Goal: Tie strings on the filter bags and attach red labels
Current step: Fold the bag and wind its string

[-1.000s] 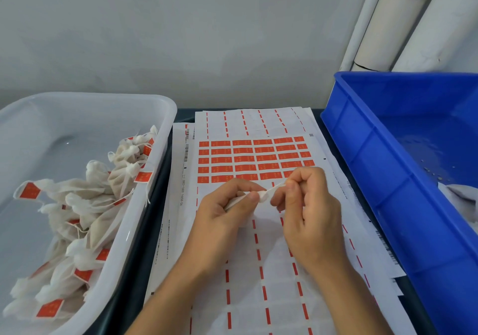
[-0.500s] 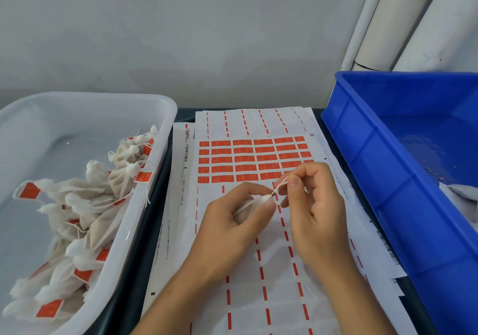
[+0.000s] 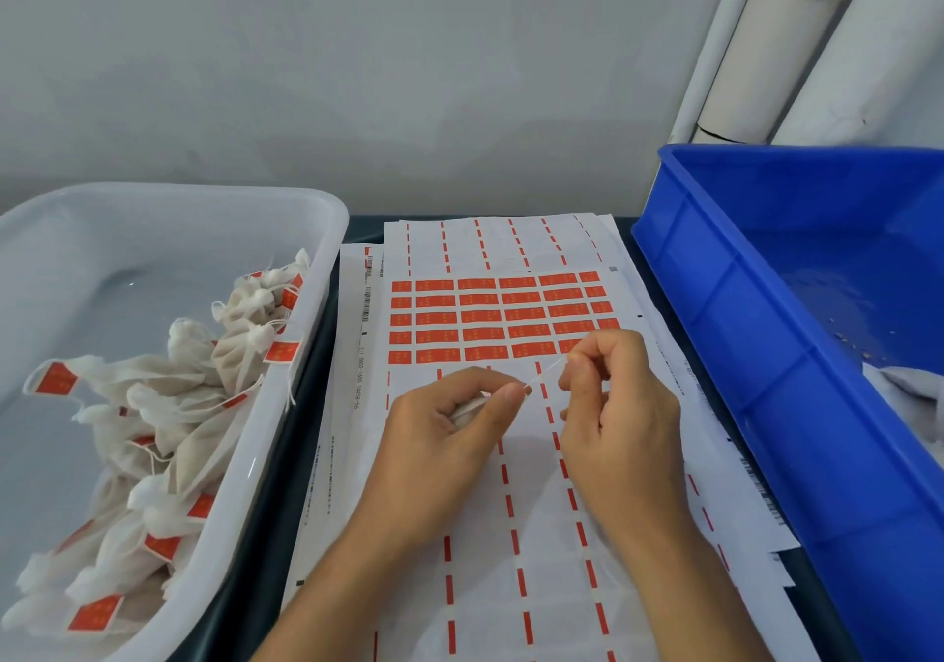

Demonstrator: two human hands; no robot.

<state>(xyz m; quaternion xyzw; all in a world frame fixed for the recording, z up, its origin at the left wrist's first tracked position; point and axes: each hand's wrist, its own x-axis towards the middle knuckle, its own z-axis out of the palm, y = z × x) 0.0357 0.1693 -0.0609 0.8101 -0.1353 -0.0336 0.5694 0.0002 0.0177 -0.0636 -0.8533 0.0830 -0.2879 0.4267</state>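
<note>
Head view shows your left hand (image 3: 439, 436) curled around a small white filter bag (image 3: 467, 408), pinching its neck between thumb and forefinger, while your right hand (image 3: 620, 421) pinches the thin white string (image 3: 544, 372) that runs taut from the bag up to your fingertips. Both hands hover just apart above the label sheet (image 3: 511, 482), near its remaining rows of red labels (image 3: 490, 319). At your left, the white tub (image 3: 286, 406) holds a heap of finished, labelled bags (image 3: 168, 421). At your right stands the blue crate (image 3: 797, 355), some white material in its corner.
</note>
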